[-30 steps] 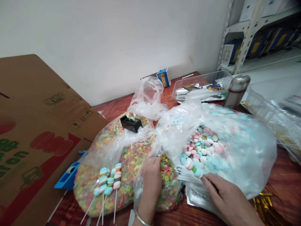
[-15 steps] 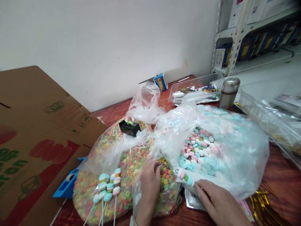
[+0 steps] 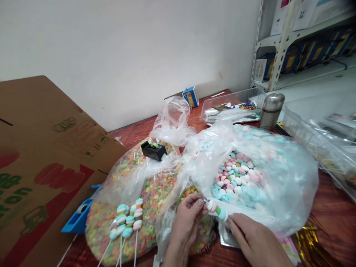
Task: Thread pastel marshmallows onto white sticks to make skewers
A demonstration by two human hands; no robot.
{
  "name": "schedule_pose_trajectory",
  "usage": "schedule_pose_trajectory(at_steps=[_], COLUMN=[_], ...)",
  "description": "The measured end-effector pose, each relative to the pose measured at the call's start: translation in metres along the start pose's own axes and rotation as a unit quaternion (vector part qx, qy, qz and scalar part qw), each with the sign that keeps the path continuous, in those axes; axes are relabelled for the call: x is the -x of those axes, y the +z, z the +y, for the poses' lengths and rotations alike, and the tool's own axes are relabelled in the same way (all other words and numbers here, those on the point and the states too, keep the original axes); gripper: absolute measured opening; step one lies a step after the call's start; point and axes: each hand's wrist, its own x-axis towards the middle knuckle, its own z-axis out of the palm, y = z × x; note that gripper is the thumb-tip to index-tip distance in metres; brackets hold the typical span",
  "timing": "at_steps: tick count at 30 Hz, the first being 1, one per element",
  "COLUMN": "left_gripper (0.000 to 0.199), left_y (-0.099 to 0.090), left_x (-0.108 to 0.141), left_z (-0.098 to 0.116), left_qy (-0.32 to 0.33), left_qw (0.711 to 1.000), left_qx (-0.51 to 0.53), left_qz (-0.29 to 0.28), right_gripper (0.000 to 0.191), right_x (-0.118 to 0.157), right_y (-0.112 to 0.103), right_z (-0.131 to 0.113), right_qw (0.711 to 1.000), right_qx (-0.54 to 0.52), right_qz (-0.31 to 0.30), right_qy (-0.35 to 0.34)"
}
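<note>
The red-brown wood-grain tabletop (image 3: 330, 207) carries a clear bag of rainbow cereal rings (image 3: 130, 226) at seven o'clock, a clear bag of pastel marshmallows (image 3: 267, 185) at three, a crumpled clear plastic bag (image 3: 172, 122) at twelve, a small blue cardboard box (image 3: 190, 96) behind it, a clear plastic tray (image 3: 230, 107) at one, a brushed-steel flask (image 3: 271, 110) at two, and gold tinsel (image 3: 311, 244) at four.

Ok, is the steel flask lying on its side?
No, the steel flask stands upright behind the big bag of marshmallows.
</note>
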Motion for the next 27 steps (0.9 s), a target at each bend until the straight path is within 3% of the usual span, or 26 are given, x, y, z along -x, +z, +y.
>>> schedule_pose_trajectory(at_steps=[4, 7, 9, 11, 14, 18, 23, 27], left_gripper=[0.019, 0.010, 0.007, 0.009, 0.021, 0.027, 0.026, 0.021], left_y=[0.006, 0.006, 0.005, 0.004, 0.007, 0.016, 0.022, 0.019], left_x=[0.003, 0.004, 0.005, 0.005, 0.005, 0.006, 0.006, 0.005], left_z=[0.002, 0.003, 0.001, -0.001, -0.004, -0.001, -0.002, -0.010], left_qy=[0.071, 0.160, 0.190, 0.167, 0.098, 0.052, 0.059, 0.106], left_qw=[0.989, 0.958, 0.949, 0.965, 0.991, 0.995, 0.994, 0.989], left_qx=[-0.131, -0.237, -0.249, -0.201, -0.074, 0.020, 0.016, -0.040], left_qz=[0.019, -0.012, -0.035, -0.019, 0.050, 0.082, 0.087, 0.093], right_gripper=[0.029, 0.030, 0.032, 0.034, 0.035, 0.035, 0.033, 0.030], right_x=[0.001, 0.001, -0.001, -0.003, -0.005, -0.006, -0.003, 0.000], right_y=[0.003, 0.004, 0.003, 0.002, 0.000, -0.002, -0.001, 0.003], right_z=[0.003, 0.004, 0.003, 0.001, -0.001, -0.002, 0.001, 0.006], right_qw=[0.999, 1.000, 1.000, 0.998, 0.992, 0.994, 0.999, 0.999], right_qx=[0.034, 0.023, -0.014, -0.068, -0.126, -0.111, -0.044, 0.013], right_qz=[-0.003, -0.002, 0.003, 0.005, 0.005, -0.006, 0.000, 0.028], right_qy=[0.005, 0.010, 0.008, 0.003, -0.003, -0.012, -0.025, -0.044])
